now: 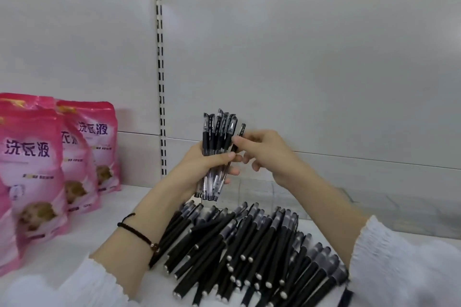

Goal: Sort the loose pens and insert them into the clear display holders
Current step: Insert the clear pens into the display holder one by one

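1. Several clear-barrelled pens [216,136] stand caps-up as a bundle in your left hand [208,166], with fingers and thumb curled round their barrels, above the white shelf [99,227].
2. Your right hand [268,154] pinches one more pen [240,136] between thumb and fingertips, touching the bundle's right side.
3. You look to be mid-sort, gathering like pens. No pen shows in a holder, and I cannot make out the clear holders with any certainty.
4. Next, I judge, seat that pen flush with the rest, caps level, then reach down for another.
5. The loose pile [249,244] of black pens lies on the shelf just below your hands.
6. Pink pouches [32,157] at the left read "洗衣液". Print on the pens is too small to read.
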